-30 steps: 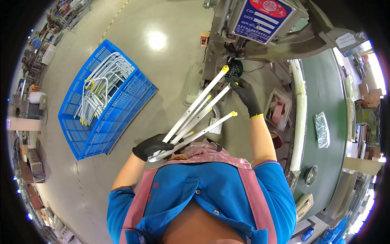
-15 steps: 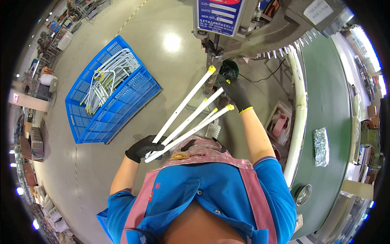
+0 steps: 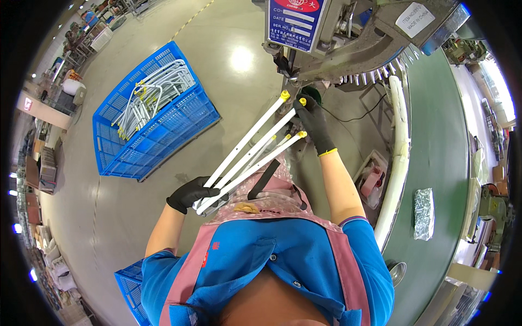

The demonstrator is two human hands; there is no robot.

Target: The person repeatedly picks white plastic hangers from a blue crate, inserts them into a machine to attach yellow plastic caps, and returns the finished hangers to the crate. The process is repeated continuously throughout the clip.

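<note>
White metal tubes (image 3: pixel 251 142) with yellow end pieces fan out in front of me. My left hand (image 3: pixel 191 195), in a black glove, is closed around their lower ends near my waist. Beside the upper end of the middle tube is my right hand (image 3: pixel 314 124), also black-gloved, its fingers closed about that tube just under its yellow end piece (image 3: pixel 303 101). Another yellow end piece (image 3: pixel 285 95) stands free to the left, below the head of a grey machine (image 3: pixel 337 62). Part of the right fingers is hidden behind the tube.
A blue plastic crate (image 3: pixel 163 138) full of bent white tubes stands on the floor at left; a second blue crate (image 3: pixel 128 290) shows at lower left. To the right runs a green bench (image 3: pixel 405 217) with a white padded edge (image 3: pixel 399 157). A bin (image 3: pixel 375 174) sits beneath it.
The view has shifted slightly. The tubes stand a little closer together at their upper ends, and the middle tube's yellow end now shows more plainly at my right fingers. My left hand keeps its hold.
</note>
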